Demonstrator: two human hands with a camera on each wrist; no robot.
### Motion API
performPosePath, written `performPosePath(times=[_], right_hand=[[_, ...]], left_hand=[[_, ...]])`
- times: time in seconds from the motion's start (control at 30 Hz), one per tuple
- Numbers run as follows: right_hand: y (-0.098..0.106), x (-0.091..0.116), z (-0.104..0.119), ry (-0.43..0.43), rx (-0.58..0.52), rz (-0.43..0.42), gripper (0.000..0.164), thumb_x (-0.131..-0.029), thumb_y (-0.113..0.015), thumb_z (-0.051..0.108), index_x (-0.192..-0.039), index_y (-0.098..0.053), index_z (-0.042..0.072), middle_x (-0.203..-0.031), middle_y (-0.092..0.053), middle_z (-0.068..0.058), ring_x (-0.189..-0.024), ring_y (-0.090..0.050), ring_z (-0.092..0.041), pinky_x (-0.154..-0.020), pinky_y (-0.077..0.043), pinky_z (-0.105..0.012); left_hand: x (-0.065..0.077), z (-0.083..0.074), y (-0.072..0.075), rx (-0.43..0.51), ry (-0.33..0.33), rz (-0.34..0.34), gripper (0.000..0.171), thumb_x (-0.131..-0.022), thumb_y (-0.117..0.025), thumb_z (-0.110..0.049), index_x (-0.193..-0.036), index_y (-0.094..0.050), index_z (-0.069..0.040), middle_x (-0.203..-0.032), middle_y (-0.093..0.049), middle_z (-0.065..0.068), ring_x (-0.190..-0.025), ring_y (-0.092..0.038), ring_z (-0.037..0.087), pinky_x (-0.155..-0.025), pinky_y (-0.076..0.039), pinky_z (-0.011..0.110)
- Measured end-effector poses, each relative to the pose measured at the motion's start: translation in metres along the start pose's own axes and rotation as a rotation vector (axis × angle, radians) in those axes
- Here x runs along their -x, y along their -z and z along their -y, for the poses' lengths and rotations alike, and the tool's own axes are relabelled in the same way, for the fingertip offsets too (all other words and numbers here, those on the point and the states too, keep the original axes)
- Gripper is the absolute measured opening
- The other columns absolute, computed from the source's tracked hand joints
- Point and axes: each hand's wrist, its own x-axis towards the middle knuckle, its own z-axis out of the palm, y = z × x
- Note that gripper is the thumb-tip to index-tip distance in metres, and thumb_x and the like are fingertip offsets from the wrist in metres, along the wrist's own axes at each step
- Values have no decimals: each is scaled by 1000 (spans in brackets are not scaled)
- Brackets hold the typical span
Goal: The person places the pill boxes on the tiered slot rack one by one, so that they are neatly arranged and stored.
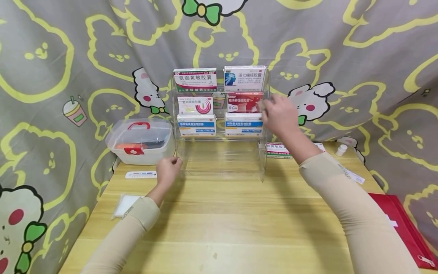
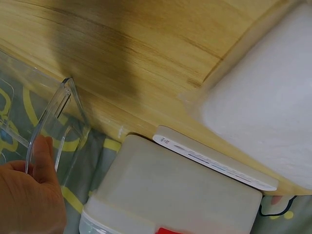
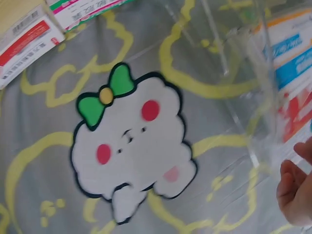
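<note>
Clear plastic rack (image 1: 222, 158) stands toward the far side of the wooden bench (image 1: 219, 217), so see-through that its shelf edges are hard to trace against the softly folded grey cloth (image 1: 236, 45). At the left, a rounded white tub (image 1: 155, 155) has a translucent lid that blurs the orange and dark shapes inside. Nearer lie a flat white packet (image 1: 124, 201) in crinkly film, partly under the left cuff, and a slim white case (image 1: 138, 175), its end hidden by the left hand (image 1: 167, 171). That hand's thumb and finger pinch the rack's thin side panel. Six crisp-edged cardboard boxes (image 1: 195, 105) fill three tiers, two to each, above a bare bottom shelf. Beside the red box (image 1: 241, 102) in the middle tier, the right hand (image 1: 278, 114) is blurred, its fingers bent; whether they are clamped on box or rack I cannot tell, and the right wrist view cuts the hand off. Behind that forearm, a striped carton (image 1: 278, 150) is partly covered; farther right come a small white bottle (image 1: 341, 149) and a red zipped pouch (image 1: 407, 228), half hidden by the sleeve
</note>
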Motion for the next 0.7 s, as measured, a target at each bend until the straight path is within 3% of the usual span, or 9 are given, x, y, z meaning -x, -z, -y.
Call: performPosePath(times=[0.1, 0.17, 0.27, 0.37, 0.47, 0.57, 0.7], right_hand=[[1, 3, -21, -83, -39, -126, 29, -88, -46, 16, -104, -68, 5, -104, -60, -18, -90, -54, -39, -74, -48, -52], [1, 4, -38, -153, -50, -119, 32, -88, -43, 16, -104, -69, 5, -104, -60, -18, -93, -54, -40, -78, -45, -54], [3, 9, -67, -291, -86, 58, 40, -90, -36, 18, -114, -66, 7, -114, -59, -21, -103, -51, -43, -86, -42, -55], [4, 18, -100, -439, -124, 272, 46, -91, -30, 22, -119, -63, 8, -119, -56, -23, -106, -48, -44, -83, -40, -56], [-6, 31, -128, -511, -158, 330, 42, -89, -31, 23, -107, -64, 6, -108, -58, -24, -97, -50, -43, -73, -41, -53], [-22, 50, -147, -562, -190, 373, 40, -90, -33, 24, -104, -63, 1, -108, -58, -27, -96, -49, -44, -77, -41, -55], [-42, 76, -162, -630, -190, 514, 46, -94, -33, 27, -117, -57, -5, -123, -50, -34, -108, -44, -53, -87, -37, -61]], left_hand=[[1, 1, 0, 0, 1, -5, 22, -85, -57, -15, -93, -75, -5, -89, -72, 13, -83, -66, 29, -79, -52, 42], [1, 1, 0, 1, 4, -19, 21, -85, -57, -15, -91, -75, -6, -88, -72, 12, -82, -66, 29, -77, -52, 42], [1, 1, -1, 1, 0, -42, 20, -84, -58, -14, -89, -76, -6, -86, -73, 12, -81, -67, 29, -76, -52, 43], [1, 1, -2, 2, -14, -40, 21, -84, -58, -14, -91, -76, -6, -88, -72, 12, -83, -68, 29, -76, -53, 43], [0, 3, -1, 14, -10, -39, 21, -84, -58, -14, -93, -76, -6, -89, -72, 12, -84, -68, 29, -76, -53, 42], [0, 6, 2, 23, -1, -55, 21, -84, -58, -14, -93, -76, -5, -90, -72, 13, -83, -68, 29, -75, -53, 42], [0, 8, 3, 18, -17, -53, 20, -83, -60, -13, -93, -75, -4, -89, -72, 14, -83, -68, 30, -76, -53, 43]])
